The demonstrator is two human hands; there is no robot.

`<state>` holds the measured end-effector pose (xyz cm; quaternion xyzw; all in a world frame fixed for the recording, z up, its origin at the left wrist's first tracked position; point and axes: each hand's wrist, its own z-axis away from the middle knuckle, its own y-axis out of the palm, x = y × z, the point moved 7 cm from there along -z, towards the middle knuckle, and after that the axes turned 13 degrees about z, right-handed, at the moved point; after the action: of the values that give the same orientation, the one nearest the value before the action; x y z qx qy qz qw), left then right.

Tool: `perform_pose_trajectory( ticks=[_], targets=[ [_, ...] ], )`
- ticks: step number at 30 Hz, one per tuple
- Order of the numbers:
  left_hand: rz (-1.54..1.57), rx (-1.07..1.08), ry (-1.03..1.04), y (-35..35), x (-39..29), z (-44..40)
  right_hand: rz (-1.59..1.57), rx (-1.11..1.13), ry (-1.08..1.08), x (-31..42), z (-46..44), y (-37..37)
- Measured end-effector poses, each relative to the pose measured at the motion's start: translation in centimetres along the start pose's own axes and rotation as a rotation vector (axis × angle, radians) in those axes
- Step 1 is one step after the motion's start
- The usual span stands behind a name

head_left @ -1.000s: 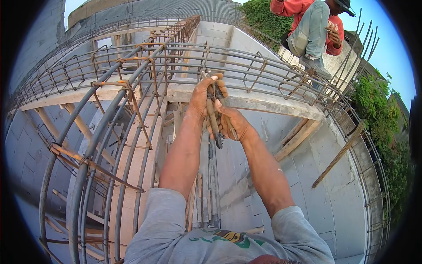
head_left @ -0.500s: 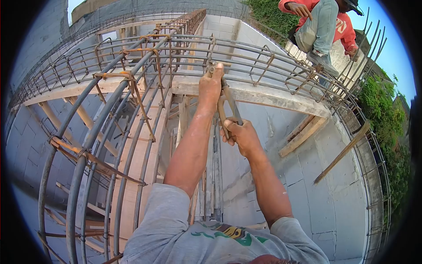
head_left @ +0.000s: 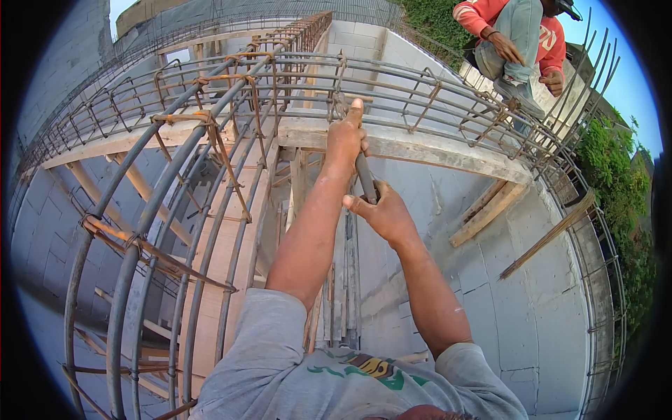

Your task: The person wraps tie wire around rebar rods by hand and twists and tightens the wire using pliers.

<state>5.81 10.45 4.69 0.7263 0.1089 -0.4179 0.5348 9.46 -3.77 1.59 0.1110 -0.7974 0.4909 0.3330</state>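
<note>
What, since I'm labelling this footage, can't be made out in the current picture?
All in the head view:
Tool: its middle is hidden by the left hand.
Tool's far end: too small and blurred to tell its shape.
Right hand: most fingertips are hidden behind the hand itself.
Co-worker: top of the head cut off by the upper edge.

A person (head_left: pixel 519 45) in a red top and jeans crouches at upper right, with blue sky (head_left: pixel 630 70) behind, green leaves (head_left: pixel 609 171) along the right edge, a slanting stick (head_left: pixel 548 234) and wood prop (head_left: pixel 490 213) near a grey block wall (head_left: pixel 483 287), and a ridged roof (head_left: pixel 357 10) at the far top.
</note>
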Motion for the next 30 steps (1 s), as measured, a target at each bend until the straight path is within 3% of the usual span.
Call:
perform_pose_trajectory(
  ticks=[3,4,9,13,15,16,19,21,23,25,28,30],
  targets=[
    [-0.235,-0.045,0.08,-0.2,-1.2,-0.2,0.015,0.089,0.159,-2.4,-1.0,2.1],
    [-0.29,-0.059,0.087,-0.6,-1.4,0.1,-0.147,0.187,0.163,-1.7,-0.9,2.0],
    [0.208,0.269,-0.052,0.5,-0.8,0.8,-1.051,0.63,0.132,-0.3,0.0,0.9],
    [0.592,0.475,-0.176,2.9,-0.9,1.4,-1.237,0.695,0.045,0.4,0.3,2.4],
    [0.669,0.594,-0.175,1.9,0.2,-0.1,-0.925,0.661,0.157,-0.3,0.4,2.0],
    [0.632,0.547,-0.185,1.6,0.2,-0.1,-0.768,0.64,0.208,-0.6,0.5,1.3],
    [0.511,0.366,-0.173,1.8,0.0,0.0,0.107,0.139,0.052,-0.8,-0.3,-3.9],
    [0.417,0.187,-0.125,2.6,0.2,0.2,0.406,-0.17,-0.19,1.8,0.9,-5.1],
    [0.33,0.043,-0.073,2.7,0.5,-0.1,0.562,-0.319,-0.236,2.5,2.0,-4.9],
    [0.235,-0.016,0.011,2.7,0.5,-0.6,0.585,-0.316,-0.108,1.5,0.5,-4.6],
    [0.147,-0.105,0.083,2.5,0.6,-0.7,0.453,-0.003,0.137,1.0,-1.9,-4.5],
    [0.103,-0.159,0.149,2.3,0.4,-0.9,0.38,0.048,0.194,0.5,-2.6,-3.9]
  ],
)
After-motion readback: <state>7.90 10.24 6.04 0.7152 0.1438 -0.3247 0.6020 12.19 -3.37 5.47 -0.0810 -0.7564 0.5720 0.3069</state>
